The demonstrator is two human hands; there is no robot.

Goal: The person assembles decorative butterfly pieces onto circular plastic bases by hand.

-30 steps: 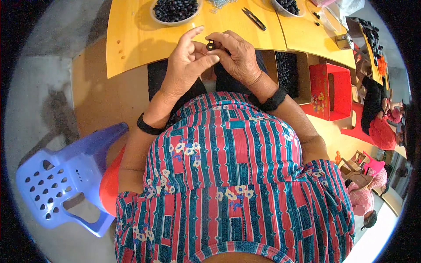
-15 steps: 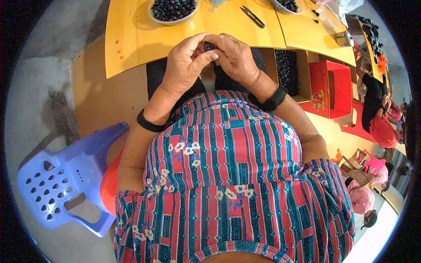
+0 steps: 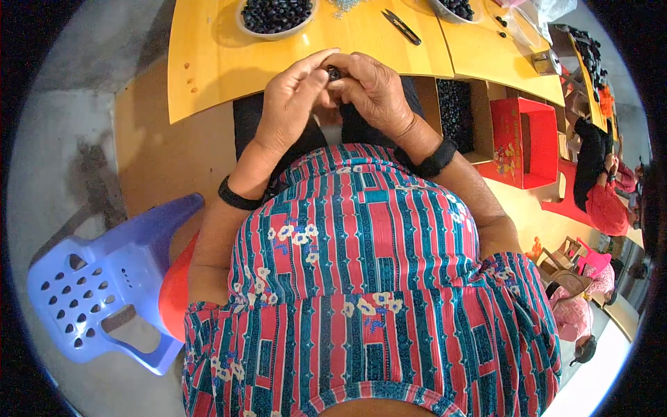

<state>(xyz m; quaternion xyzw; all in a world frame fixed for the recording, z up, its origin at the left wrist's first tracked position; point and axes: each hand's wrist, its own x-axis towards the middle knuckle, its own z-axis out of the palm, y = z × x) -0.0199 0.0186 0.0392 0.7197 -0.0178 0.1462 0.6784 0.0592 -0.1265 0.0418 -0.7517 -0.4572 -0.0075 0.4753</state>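
A small black round piece [image 3: 333, 73] is held between my two hands, just in front of the table's near edge. My left hand [image 3: 290, 101] is closed at its left side, with the thumb raised against it and the fingers curled. From the other side my right hand [image 3: 377, 89] pinches it with thumb and bent forefinger. The fingers cover most of the piece, so its exact kind cannot be made out. On the yellow table [image 3: 215, 83] ahead, a white bowl [image 3: 240, 26] holds many similar black pieces [image 3: 276, 14].
Black thread snips [image 3: 403, 28] and clear beads [image 3: 343, 5] lie on the table. A second bowl [image 3: 474, 17] and a tin [image 3: 547, 62] are at right. Below stand a box of black pieces [image 3: 455, 118] and a red box [image 3: 507, 142]. A blue plastic chair [image 3: 90, 299] is at left; other people [image 3: 606, 208] sit far right.
My left thumb has shifted up and leftward from below the black piece. The piece has turned and is more covered by the fingers. My right hand stays nearly in place.
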